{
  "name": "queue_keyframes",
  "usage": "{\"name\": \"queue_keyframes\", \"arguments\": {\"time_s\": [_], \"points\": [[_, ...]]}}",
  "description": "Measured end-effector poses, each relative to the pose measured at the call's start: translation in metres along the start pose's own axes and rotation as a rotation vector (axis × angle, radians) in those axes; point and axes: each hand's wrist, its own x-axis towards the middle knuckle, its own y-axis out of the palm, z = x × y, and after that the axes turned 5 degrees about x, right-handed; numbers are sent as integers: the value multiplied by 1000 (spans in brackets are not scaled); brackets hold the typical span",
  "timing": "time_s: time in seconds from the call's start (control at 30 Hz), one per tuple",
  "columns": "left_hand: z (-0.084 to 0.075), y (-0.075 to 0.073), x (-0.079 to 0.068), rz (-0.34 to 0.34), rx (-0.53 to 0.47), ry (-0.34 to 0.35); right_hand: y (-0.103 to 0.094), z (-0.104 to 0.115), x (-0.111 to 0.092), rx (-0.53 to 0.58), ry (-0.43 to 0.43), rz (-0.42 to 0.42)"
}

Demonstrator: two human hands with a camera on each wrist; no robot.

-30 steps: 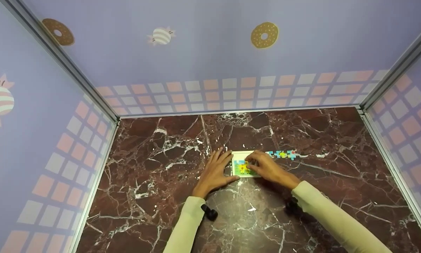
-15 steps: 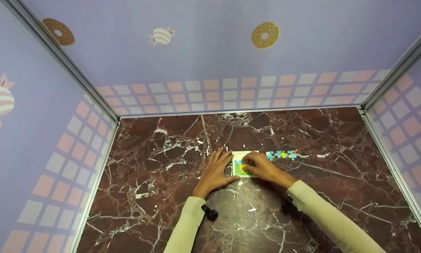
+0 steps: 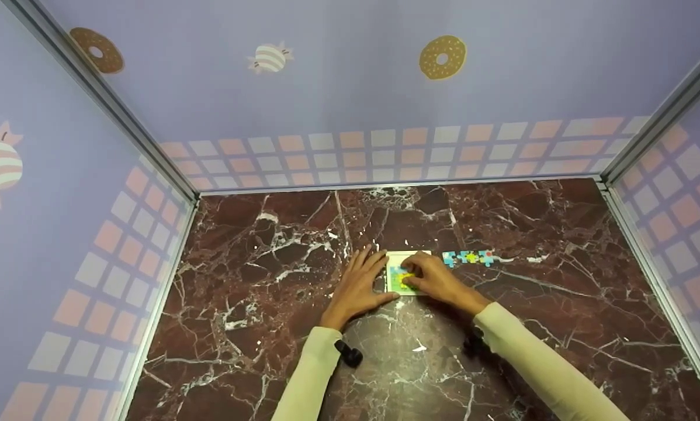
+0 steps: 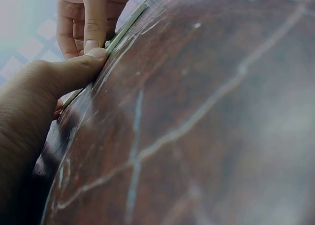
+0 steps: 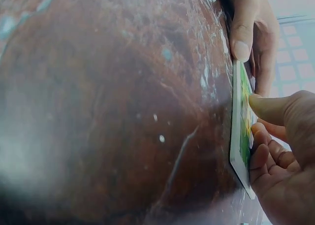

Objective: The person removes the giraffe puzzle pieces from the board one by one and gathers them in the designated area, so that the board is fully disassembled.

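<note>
A small jigsaw puzzle tray (image 3: 398, 256) with a cream rim lies flat on the table, part of a green, blue and yellow picture inside it. My left hand (image 3: 359, 285) spreads along its left side, straight fingers at the upper corner and thumb on the lower edge. Over the picture, my right hand (image 3: 437, 283) bends its thumb and forefinger together at a yellow puzzle piece (image 3: 405, 281), mostly covered by the fingers. The right wrist view shows that thumb (image 5: 268, 109) down at the picture's surface, the other fingers curled, and the tray's pale edge (image 5: 236, 121).
Several joined-looking blue and yellow puzzle pieces (image 3: 470, 257) lie in a row right of the tray. The dark red marbled table (image 3: 256, 351) meets patterned lilac walls (image 3: 350, 88) at the back and both sides.
My right hand has shifted slightly left over the picture, uncovering the left end of the row of pieces. My left hand stays at the tray's side.
</note>
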Motion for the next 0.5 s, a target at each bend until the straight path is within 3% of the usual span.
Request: {"name": "queue_keyframes", "arguments": {"time_s": [0.3,0.5], "points": [[0,0,-1,16,-8,-17,4,-2,0,-51,-25,-15],[-1,-1,-1,12,-13,-13,3,1,1,-68,35,12]]}}
